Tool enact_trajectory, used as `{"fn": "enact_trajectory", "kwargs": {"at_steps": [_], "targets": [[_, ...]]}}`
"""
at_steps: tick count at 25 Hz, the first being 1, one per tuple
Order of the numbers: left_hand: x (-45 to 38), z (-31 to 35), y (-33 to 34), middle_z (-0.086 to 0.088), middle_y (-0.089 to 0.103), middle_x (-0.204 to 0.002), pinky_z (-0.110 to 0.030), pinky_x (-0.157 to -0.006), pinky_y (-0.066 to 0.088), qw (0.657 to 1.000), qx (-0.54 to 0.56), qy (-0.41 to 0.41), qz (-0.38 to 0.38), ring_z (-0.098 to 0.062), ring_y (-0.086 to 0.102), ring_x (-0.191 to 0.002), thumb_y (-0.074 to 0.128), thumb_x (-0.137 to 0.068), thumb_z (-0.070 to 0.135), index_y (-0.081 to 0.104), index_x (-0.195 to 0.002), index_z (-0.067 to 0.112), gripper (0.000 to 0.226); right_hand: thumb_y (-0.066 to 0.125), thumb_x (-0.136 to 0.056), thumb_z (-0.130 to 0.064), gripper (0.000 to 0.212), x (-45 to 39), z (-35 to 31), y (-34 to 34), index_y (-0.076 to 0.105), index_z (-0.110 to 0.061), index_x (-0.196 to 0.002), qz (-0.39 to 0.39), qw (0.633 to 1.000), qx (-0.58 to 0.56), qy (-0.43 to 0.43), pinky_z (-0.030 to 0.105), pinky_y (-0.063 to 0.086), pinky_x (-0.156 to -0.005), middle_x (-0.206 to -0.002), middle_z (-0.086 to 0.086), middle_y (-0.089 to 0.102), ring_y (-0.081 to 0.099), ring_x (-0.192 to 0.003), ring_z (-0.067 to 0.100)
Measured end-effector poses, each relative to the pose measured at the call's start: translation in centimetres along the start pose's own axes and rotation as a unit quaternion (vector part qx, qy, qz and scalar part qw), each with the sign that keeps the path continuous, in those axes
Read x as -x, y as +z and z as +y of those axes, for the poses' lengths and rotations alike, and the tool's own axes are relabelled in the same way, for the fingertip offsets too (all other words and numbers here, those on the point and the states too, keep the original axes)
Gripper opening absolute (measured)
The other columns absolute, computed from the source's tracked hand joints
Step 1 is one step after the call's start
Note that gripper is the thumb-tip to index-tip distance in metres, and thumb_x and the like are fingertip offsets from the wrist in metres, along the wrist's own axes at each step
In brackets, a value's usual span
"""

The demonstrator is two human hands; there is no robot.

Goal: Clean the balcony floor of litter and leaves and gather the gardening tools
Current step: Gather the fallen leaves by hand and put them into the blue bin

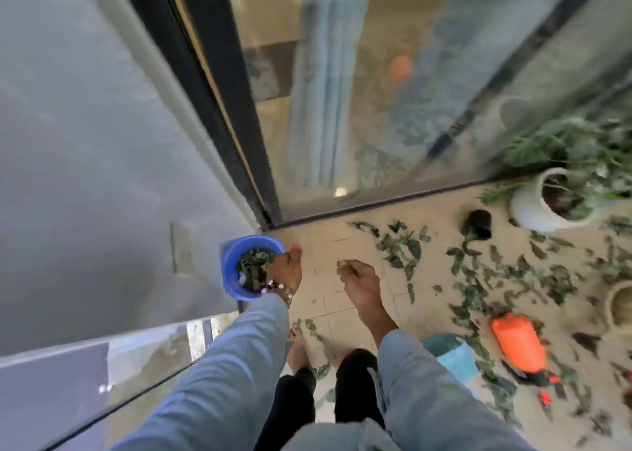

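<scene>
Left hand (285,271) at rim of blue bucket (229,266), fingers curled over leaves, apparently dropping them in. Right hand (359,279) loosely curled, empty, free for scattered leaves (478,273) further right; orange sprayer (518,343) beyond.

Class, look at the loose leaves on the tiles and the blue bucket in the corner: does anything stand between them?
Nothing visible blocks the way. Bare tiled floor lies between the scattered leaves and the blue bucket. The left hand is at the bucket's rim; the right hand hangs beside it.
</scene>
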State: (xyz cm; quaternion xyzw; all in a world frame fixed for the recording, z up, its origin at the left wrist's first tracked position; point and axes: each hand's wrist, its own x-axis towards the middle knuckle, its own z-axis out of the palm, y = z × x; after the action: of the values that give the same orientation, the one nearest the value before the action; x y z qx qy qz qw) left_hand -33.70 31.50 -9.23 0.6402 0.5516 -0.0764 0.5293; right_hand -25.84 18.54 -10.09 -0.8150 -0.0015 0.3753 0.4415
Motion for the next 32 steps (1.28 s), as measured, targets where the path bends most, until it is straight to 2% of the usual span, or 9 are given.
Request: {"fn": "enact_trajectory", "kwargs": {"at_steps": [3,6,10,15,18,22,25,28,32], "targets": [[3.4,3.4,2.8,-0.019,0.069,-0.109,-0.030,-0.094,0.042,0.970,-0.179,0.142,-0.078,-0.033,0.060,-0.111,0.049,-0.099,0.030,0.060,-0.124,0.011,0.033,0.054,-0.095,-0.016,0.021,3.8,0.4,-6.8,0.069,-0.005,-0.105,0.076,0.990,0.111,-0.053,0.018,0.034,-0.075,-0.102,0.008,0.069,0.060,-0.096,0.022],[5.8,6.0,7.1,-0.013,0.069,-0.112,-0.035,-0.097,0.046,0.897,-0.354,0.225,-0.135,-0.032,0.059,-0.113,0.048,-0.097,0.030,0.050,-0.135,0.020,0.039,0.055,-0.092,-0.016,0.020,7.0,3.1,-13.1,0.070,-0.009,-0.104,0.143,0.976,0.151,-0.056,0.027,0.043,-0.079,-0.102,0.012,0.069,0.062,-0.095,0.030],[12.4,10.2,15.7,-0.011,0.065,-0.121,-0.042,-0.100,0.045,0.794,-0.468,0.346,-0.175,-0.033,0.057,-0.117,0.047,-0.096,0.032,0.047,-0.136,0.024,0.040,0.052,-0.091,-0.028,0.027,12.1,9.1,-22.0,0.065,-0.017,-0.113,0.231,0.956,0.181,-0.008,0.042,0.049,-0.089,-0.115,0.012,0.064,0.058,-0.109,0.033],[22.6,11.0,29.9,-0.013,0.061,-0.127,-0.040,-0.101,0.043,0.707,-0.508,0.438,-0.225,-0.033,0.055,-0.118,0.049,-0.095,0.028,0.047,-0.137,0.021,0.042,0.051,-0.092,-0.028,0.030,20.4,19.3,-32.2,0.062,-0.014,-0.117,0.320,0.931,0.159,0.073,0.042,0.048,-0.086,-0.118,0.014,0.061,0.055,-0.112,0.034],[30.3,7.6,38.4,-0.014,0.061,-0.123,-0.044,-0.099,0.044,0.669,-0.538,0.453,-0.240,-0.034,0.055,-0.117,0.046,-0.096,0.027,0.047,-0.136,0.021,0.040,0.048,-0.094,-0.028,0.032,25.4,26.6,-37.8,0.058,-0.014,-0.122,0.378,0.908,0.112,0.139,0.043,0.046,-0.085,-0.120,0.016,0.059,0.052,-0.115,0.035],[39.1,2.4,47.5,-0.015,0.061,-0.120,-0.039,-0.087,0.044,0.601,-0.543,0.517,-0.276,-0.034,0.055,-0.114,0.047,-0.096,0.023,0.048,-0.132,0.016,0.037,0.049,-0.095,-0.033,0.032,30.5,34.7,-43.2,0.058,-0.017,-0.121,0.451,0.869,-0.001,0.203,0.041,0.046,-0.089,-0.115,0.010,0.062,0.052,-0.113,0.033],[43.7,0.8,52.4,-0.017,0.065,-0.117,-0.037,-0.087,0.044,0.574,-0.533,0.535,-0.317,-0.035,0.058,-0.111,0.049,-0.096,0.021,0.047,-0.135,0.016,0.040,0.051,-0.094,-0.031,0.031,32.8,38.3,-46.1,0.059,-0.016,-0.119,0.479,0.849,-0.059,0.215,0.043,0.047,-0.089,-0.110,0.009,0.066,0.055,-0.110,0.032],[46.5,1.0,57.4,-0.014,0.065,-0.113,-0.043,-0.092,0.047,0.531,-0.572,0.544,-0.309,-0.034,0.058,-0.109,0.050,-0.094,0.027,0.046,-0.136,0.021,0.043,0.052,-0.094,-0.032,0.032,34.3,41.3,-49.8,0.059,-0.015,-0.120,0.500,0.833,-0.084,0.223,0.044,0.047,-0.090,-0.112,0.009,0.067,0.057,-0.109,0.031],[47.4,2.2,63.7,-0.015,0.062,-0.120,-0.048,-0.095,0.046,0.511,-0.590,0.541,-0.311,-0.035,0.056,-0.112,0.049,-0.094,0.026,0.043,-0.139,0.017,0.046,0.051,-0.094,-0.033,0.033,34.1,44.1,-54.3,0.057,-0.017,-0.123,0.504,0.825,-0.088,0.240,0.039,0.045,-0.092,-0.118,0.006,0.065,0.055,-0.115,0.029]]}}
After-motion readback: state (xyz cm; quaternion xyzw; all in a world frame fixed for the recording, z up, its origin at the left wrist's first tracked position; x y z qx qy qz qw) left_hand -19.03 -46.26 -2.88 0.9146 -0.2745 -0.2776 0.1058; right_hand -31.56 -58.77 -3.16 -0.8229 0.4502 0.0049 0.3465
